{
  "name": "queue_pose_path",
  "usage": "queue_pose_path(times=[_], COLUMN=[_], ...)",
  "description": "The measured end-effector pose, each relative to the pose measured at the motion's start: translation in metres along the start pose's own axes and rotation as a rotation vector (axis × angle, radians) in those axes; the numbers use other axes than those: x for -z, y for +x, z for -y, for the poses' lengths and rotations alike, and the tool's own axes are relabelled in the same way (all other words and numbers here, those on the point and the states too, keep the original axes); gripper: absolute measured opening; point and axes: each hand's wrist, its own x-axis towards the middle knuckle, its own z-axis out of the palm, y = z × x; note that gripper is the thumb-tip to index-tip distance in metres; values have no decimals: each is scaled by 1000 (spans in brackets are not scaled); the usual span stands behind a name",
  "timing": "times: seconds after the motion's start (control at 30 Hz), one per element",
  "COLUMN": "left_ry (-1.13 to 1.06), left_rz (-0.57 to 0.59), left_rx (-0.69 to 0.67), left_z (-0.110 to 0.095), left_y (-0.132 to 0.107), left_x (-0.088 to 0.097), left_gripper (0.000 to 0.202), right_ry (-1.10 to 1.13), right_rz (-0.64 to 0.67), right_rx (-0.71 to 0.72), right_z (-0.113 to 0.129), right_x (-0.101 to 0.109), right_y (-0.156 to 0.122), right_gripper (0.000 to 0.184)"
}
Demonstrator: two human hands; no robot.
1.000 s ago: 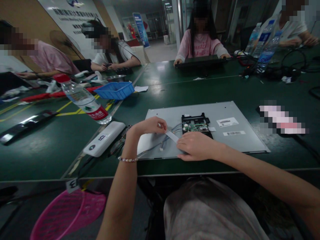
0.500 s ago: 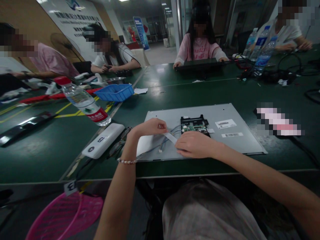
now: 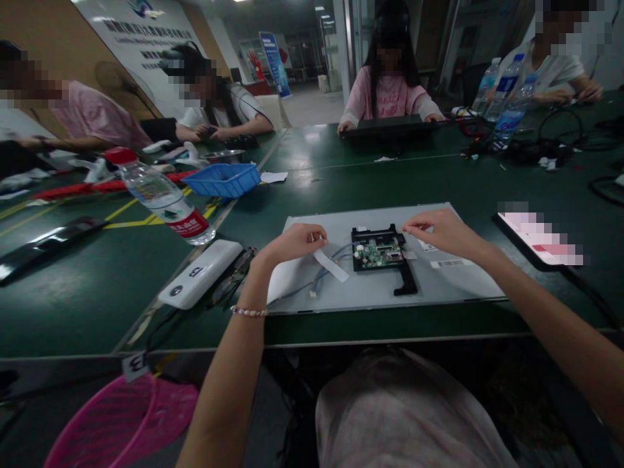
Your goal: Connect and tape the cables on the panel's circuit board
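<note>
Head view: below the left hand (image 3: 305, 244), a white strip (image 3: 332, 266) is slanting across thin cables (image 3: 319, 278) on a metal panel (image 3: 363, 294). The left fingers are being held curled at the strip's upper end; whether it is being gripped cannot be told. The right hand (image 3: 441, 231) is being held with thumb and finger close together, just right of the black bracket (image 3: 405, 279); whether anything is being pinched cannot be told. Between the hands, the green circuit board (image 3: 377, 255) is being left uncovered.

Since no finger is being seen on the strip's lower end, it could be creased or skewed by a pull from the left hand, and the cables could be dragged along. The board could be scraped by the right hand if it were lowered carelessly. Glasses (image 3: 236, 276) beside the left wrist could be knocked by an outward sweep.

Beneath, lamplight is being reflected by the dark green tabletop (image 3: 312, 195). Left of the left hand, a power bank (image 3: 199, 274), a water bottle (image 3: 168, 201) and a blue tray (image 3: 223, 185) are being supported; right of the right hand, a phone-like device (image 3: 531, 246) is lying. Beyond both hands, co-workers (image 3: 387, 97) are sitting.
</note>
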Motion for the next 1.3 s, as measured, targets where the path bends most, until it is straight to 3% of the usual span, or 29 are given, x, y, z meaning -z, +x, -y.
queue_pose_path(times=[0.13, 0.33, 0.5, 0.57, 0.8, 1.0, 1.17, 1.3], left_ry=[-2, -35, -91, -80, -23, 114, 244, 293], left_rz=[20, 18, 306, 340, 215, 210, 252, 114], left_rx=[1, 24, 19, 6, -21, -16, -25, -65], left_z=[1, -10, -13, -13, -13, 2, 11, -4], left_y=[3, -1, -8, -11, -20, 3, 31, 49], left_x=[-5, 5, 13, 12, 24, 45, 34, 16], left_gripper=[33, 45, 37, 30, 26, 30, 32, 38], right_ry=[-4, 78, 149, 146, 183, 19, -90, -131], right_rz=[70, 127, 161, 167, 178, 59, 31, -19], right_rx=[-83, -118, -142, -134, -206, -345, -335, -288], right_z=[-16, -16, -14, -13, -13, -31, -41, -42], right_x=[-3, -14, -18, -19, -16, -4, -4, -7], right_y=[-14, -20, -21, -22, -21, -24, -26, -25], right_gripper=[26, 21, 24, 23, 11, 16, 21, 25])
